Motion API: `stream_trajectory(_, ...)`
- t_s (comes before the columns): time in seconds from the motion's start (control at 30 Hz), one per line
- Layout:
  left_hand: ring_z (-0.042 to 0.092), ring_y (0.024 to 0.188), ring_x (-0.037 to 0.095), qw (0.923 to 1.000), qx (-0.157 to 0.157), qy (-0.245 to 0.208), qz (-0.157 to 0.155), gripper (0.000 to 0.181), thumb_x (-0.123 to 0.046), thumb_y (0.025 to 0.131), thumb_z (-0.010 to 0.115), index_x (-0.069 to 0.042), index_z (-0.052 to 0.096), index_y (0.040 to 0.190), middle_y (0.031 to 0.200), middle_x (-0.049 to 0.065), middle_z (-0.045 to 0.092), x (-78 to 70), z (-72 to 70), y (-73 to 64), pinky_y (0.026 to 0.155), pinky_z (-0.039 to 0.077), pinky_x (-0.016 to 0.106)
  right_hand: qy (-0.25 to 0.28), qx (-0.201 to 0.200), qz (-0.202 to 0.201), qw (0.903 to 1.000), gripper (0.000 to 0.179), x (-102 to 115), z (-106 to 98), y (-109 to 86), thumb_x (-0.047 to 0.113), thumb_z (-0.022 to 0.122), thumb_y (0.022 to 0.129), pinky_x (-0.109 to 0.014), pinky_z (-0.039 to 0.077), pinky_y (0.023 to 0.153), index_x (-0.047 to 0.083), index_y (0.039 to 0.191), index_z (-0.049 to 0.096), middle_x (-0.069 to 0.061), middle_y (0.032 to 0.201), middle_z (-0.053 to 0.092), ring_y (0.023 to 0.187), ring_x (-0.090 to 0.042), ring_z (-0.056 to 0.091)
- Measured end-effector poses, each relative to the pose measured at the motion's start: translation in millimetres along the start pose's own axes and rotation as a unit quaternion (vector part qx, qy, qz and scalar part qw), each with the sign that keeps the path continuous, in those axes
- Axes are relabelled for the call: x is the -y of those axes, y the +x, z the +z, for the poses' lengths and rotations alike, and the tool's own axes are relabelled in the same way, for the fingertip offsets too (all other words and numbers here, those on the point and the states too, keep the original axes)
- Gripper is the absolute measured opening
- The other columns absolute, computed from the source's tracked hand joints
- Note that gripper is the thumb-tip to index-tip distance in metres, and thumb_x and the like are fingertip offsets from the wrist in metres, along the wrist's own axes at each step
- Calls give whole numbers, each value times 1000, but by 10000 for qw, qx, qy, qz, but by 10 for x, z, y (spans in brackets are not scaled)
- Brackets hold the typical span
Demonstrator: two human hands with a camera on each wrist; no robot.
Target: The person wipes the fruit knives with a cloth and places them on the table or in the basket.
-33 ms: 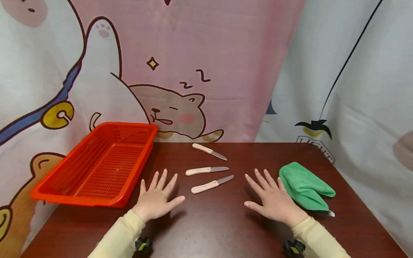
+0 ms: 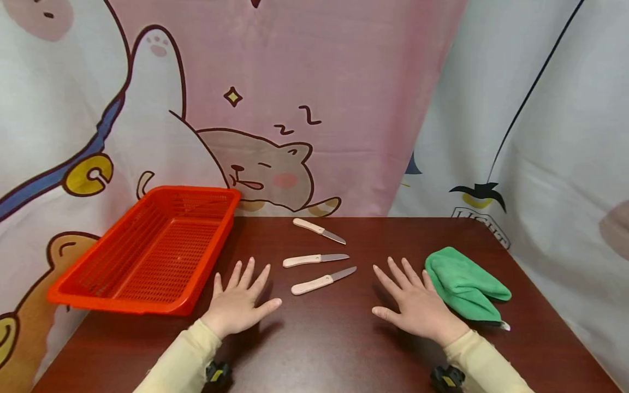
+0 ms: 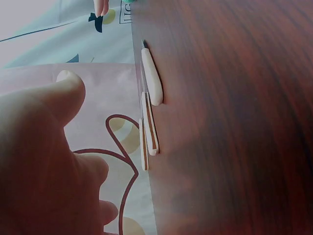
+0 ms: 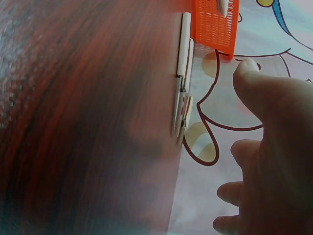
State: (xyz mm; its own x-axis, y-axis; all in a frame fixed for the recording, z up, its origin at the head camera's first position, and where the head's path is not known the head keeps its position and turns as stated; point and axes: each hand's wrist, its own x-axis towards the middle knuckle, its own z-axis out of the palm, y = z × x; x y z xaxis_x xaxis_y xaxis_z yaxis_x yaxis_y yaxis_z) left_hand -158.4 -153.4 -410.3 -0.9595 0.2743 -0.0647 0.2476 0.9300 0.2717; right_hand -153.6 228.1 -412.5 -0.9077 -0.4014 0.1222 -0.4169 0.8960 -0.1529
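Three small knives with pale handles and short metal blades lie on the dark wooden table: a far one (image 2: 308, 226), a middle one (image 2: 301, 261) and a near one (image 2: 312, 285). All their blades point to the right. My left hand (image 2: 236, 308) is held palm down with fingers spread, between the orange basket (image 2: 123, 307) and the near knife. On the other side, my right hand (image 2: 417, 307) is spread palm down too, its little finger beside a folded green cloth (image 2: 464, 284). Neither hand holds anything. In both wrist views the knives appear edge-on beyond the thumbs.
The perforated basket stands at the table's left edge, with nothing seen inside it. A cartoon-printed curtain (image 2: 354, 109) hangs behind the table (image 2: 334, 344) and down its right side. Dark devices are strapped at both wrists.
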Motion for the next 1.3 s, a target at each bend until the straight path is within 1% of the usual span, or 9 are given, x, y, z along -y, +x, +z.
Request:
stream_trajectory(0.2, 6, 147, 45, 10000, -34, 64, -54, 82, -67, 93, 48, -19, 30, 157, 162, 20, 14, 18, 16, -7, 105, -1, 75, -8, -11, -32, 10000, 79, -18, 23, 20, 58, 62, 90, -74, 18, 104, 18, 153, 38, -19, 159, 27, 144, -46, 18)
stream_trajectory(0.43, 6, 147, 45, 9998, -152, 72, -71, 83, -66, 92, 49, -18, 31, 157, 162, 20, 13, 20, 12, 15, 106, -1, 74, 13, -235, -142, 9996, 80, -82, 10, 29, 57, 64, 89, -73, 15, 105, 18, 154, 38, -20, 159, 26, 145, -45, 17)
stream_trajectory(0.6, 8, 148, 43, 9995, -317, 70, 31, 83, -67, 91, 50, -18, 31, 156, 162, 19, 14, -25, 27, 68, 108, 1, 72, 52, -142, 11, 9999, 83, -118, -69, 9, 57, 65, 88, -72, 11, 107, 20, 156, 34, -18, 161, 21, 147, -42, 12)
stream_trajectory(0.7, 10, 148, 42, 9986, -501, 39, 152, 84, -68, 90, 51, -18, 33, 156, 161, 20, 17, -70, 51, 117, 109, 2, 71, 58, -154, 72, 9998, 85, -152, -102, -10, 57, 67, 87, -71, 10, 108, 19, 156, 33, -18, 161, 21, 148, -41, 11)
stream_trajectory(0.83, 15, 147, 41, 9966, -751, -16, 334, 86, -69, 88, 53, -16, 37, 154, 159, 21, 23, -147, 76, 196, 110, 7, 70, -44, -345, 77, 9994, 88, -214, -127, -34, 55, 71, 85, -70, 12, 108, 17, 155, 35, -21, 159, 24, 147, -42, 14)
stream_trajectory(0.93, 22, 145, 42, 9945, -915, -1, 506, 86, -69, 87, 56, -14, 41, 152, 156, 22, 31, -213, 101, 258, 109, 13, 69, -119, -508, 75, 9986, 91, -273, -137, -47, 56, 73, 82, -71, 13, 108, 15, 154, 36, -22, 158, 27, 146, -43, 16)
stream_trajectory(1.1, 35, 140, 41, 9888, -1189, 71, 905, 86, -67, 83, 62, -10, 49, 146, 149, 21, 43, -326, 188, 372, 107, 25, 66, -142, -775, 149, 9968, 93, -382, -150, -72, 57, 75, 80, -71, 14, 108, 15, 153, 38, -23, 156, 31, 144, -44, 21)
stream_trajectory(1.3, 51, 126, 37, 9815, -1392, 204, 1295, 86, -65, 79, 70, -6, 54, 139, 135, 17, 57, -456, 282, 517, 99, 40, 60, -201, -1104, 238, 9934, 90, -533, -156, -107, 57, 76, 79, -71, 17, 106, 13, 151, 42, -27, 151, 37, 140, -48, 27)
